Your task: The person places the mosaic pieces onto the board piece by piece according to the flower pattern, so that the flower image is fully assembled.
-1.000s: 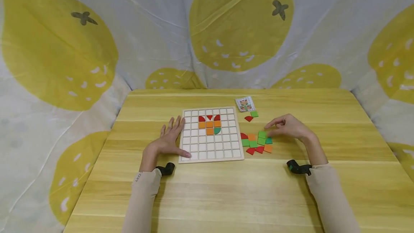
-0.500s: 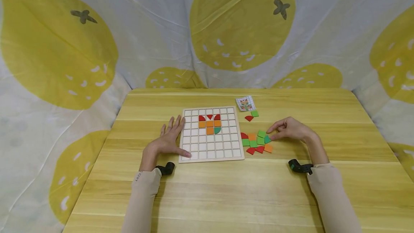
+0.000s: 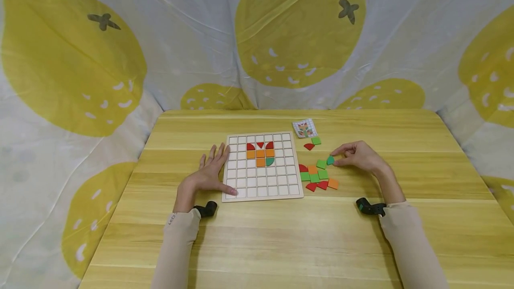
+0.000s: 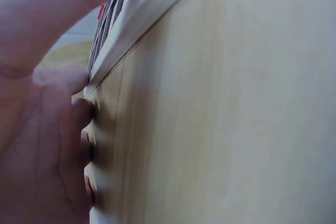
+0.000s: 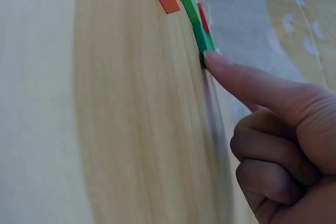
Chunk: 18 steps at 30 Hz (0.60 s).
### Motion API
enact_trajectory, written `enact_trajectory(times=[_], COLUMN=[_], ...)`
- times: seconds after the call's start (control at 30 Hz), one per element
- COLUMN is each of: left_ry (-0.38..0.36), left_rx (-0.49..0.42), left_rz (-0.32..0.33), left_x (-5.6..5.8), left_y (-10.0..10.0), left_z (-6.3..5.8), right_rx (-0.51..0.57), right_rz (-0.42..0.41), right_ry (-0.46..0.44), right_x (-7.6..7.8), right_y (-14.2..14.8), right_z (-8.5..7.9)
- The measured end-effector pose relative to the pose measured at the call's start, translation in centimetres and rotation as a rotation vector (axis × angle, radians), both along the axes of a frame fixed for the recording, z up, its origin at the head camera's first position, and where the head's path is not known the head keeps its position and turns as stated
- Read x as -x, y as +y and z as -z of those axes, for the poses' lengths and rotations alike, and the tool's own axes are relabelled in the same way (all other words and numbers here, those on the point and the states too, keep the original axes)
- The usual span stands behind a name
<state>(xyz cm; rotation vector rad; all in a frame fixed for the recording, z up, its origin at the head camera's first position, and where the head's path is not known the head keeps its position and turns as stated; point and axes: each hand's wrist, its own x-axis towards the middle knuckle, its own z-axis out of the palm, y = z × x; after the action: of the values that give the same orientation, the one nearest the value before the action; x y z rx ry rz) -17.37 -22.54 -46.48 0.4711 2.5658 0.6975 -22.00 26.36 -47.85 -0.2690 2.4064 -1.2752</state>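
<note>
Well, your left hand (image 3: 206, 175) lies spread, fingers apart, at the left edge of the board (image 3: 262, 182); a lopsided push there could skew it. To the right, your right hand (image 3: 361, 159) pinches the teal piece (image 3: 330, 160) between thumb and forefinger: too thin a hold could let it slip and knock the green tile (image 3: 321, 164) just beside. Farther off, a wide swing could shift the card (image 3: 305, 128).

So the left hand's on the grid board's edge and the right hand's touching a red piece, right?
Not red: the right hand touches a teal piece, as the right wrist view shows. The left hand is on the edge of the grid board.
</note>
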Motion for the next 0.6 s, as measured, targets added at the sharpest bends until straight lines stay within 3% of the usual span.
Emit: enact_trajectory(times=[0.3,0.6], left_ry=[0.004,0.004], left_rx=[0.003,0.018], left_rz=[0.0,0.005], left_x=[0.09,0.15], left_y=[-0.04,0.1], left_z=[0.2,0.26], right_rx=[0.006,-0.054], right_rz=[0.035,0.139], right_ry=[0.01,0.025], right_x=[0.05,-0.03], right_y=[-0.09,-0.45], right_z=[-0.11,0.09])
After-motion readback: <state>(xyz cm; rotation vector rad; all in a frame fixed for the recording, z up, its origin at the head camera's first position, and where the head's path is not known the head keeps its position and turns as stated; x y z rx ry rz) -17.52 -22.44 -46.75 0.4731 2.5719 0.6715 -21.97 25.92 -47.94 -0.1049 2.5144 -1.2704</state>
